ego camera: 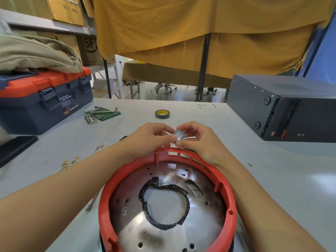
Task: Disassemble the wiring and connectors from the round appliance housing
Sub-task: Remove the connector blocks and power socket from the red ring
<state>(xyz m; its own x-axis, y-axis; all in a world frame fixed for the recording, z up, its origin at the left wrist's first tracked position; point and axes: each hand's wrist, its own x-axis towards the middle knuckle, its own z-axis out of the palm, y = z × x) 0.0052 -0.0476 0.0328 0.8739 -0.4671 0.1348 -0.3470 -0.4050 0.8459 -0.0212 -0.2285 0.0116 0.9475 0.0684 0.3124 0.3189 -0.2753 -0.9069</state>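
The round appliance housing [107, 202] stands near the front edge of the table, a red plastic ring around a shiny metal plate with a taped centre hole. Just beyond its far rim, both hands meet on a small square grey connector [178, 134]. My left hand [149, 138] pinches its left side with thumb and fingers. My right hand [198, 140] pinches its right side and top. Loose white wires with brass terminals [70, 162] lie on the table to the left of the housing.
A blue and orange toolbox [45, 99] with a folded cloth on top sits at the back left, with hex keys [99, 113] beside it. A roll of black tape [162, 113] lies mid-table. A dark metal box [283, 110] stands at the right.
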